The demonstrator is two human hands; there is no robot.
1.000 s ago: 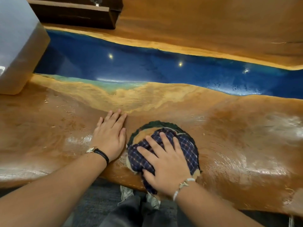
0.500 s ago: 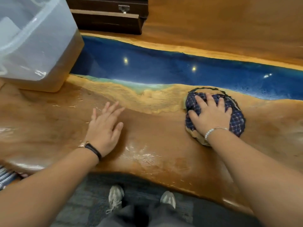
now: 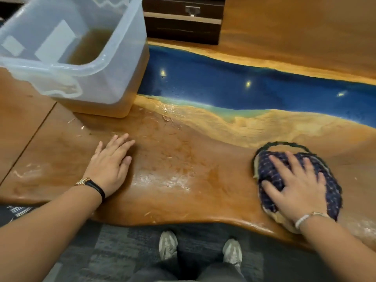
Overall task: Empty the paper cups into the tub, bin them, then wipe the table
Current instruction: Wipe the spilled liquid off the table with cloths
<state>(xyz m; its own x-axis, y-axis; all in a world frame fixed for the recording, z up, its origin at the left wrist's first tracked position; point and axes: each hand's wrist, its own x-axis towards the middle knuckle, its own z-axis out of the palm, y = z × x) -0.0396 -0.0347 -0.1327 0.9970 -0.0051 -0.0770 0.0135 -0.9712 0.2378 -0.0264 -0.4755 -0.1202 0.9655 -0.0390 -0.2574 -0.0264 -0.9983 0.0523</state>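
— Wood, glossy and wavy-edged, for the table; blue resin band down the middle, shading to teal and sandy yellow at its near shore.

— Wet?

— Streaked and shiny in patches, pale smears near the front edge and below the tub.

— And the tub?

— Translucent plastic, squarish with rounded corners and a thick rim, standing on the far left of the table, partly over the blue band. Brownish liquid inside. Two pale rectangular patches on the far wall, blank or too faint to read.

— Cloth?

— Dark navy check cloth, rumpled into a rounded pad, tan underside showing at its near edge, a dark cord-like loop curving beyond it. Lying on the wood at the right, near the front edge.

— Right hand?

— Flat on top of the cloth, fingers spread wide, pressing down rather than gripping. Pale beaded bracelet at the wrist.

— Left hand?

— Palm down on bare wood, well apart from the cloth, fingers extended and nearly together, holding nothing. Gold-toned watch on a black strap.

— Anything else?

— Dark wooden drawer unit with a metal pull at the far side. Grey carpet and two pale shoes below. No legible writing anywhere.
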